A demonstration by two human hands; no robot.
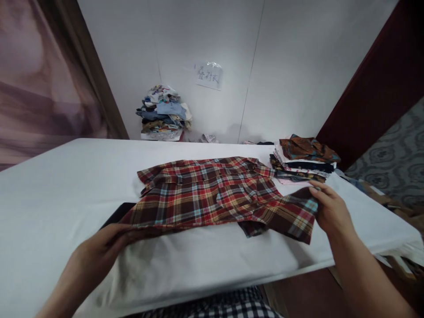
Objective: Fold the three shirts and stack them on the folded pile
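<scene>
A plaid shirt (pixel 198 194) in red, brown, yellow and pale blue lies spread sideways on the white-covered table (pixel 59 194), its collar end toward the right. At the lower left, my left hand (pixel 102 251) pinches the near edge by the hem. My right hand (pixel 329 205) grips the end of the short sleeve on the right and stretches it outward. The near edge of the cloth is lifted a little between both hands. Part of a flat black object (pixel 116 213) shows beside the hem, mostly hidden under the shirt.
Behind the sleeve, a stack of folded clothes (pixel 303 161) stands at the table's right side. A taller clothes pile (pixel 164 112) rises at the back left, against the wall. A handwritten paper sign (pixel 208 76) hangs above. The table's near edge (pixel 238 285) runs close to my body.
</scene>
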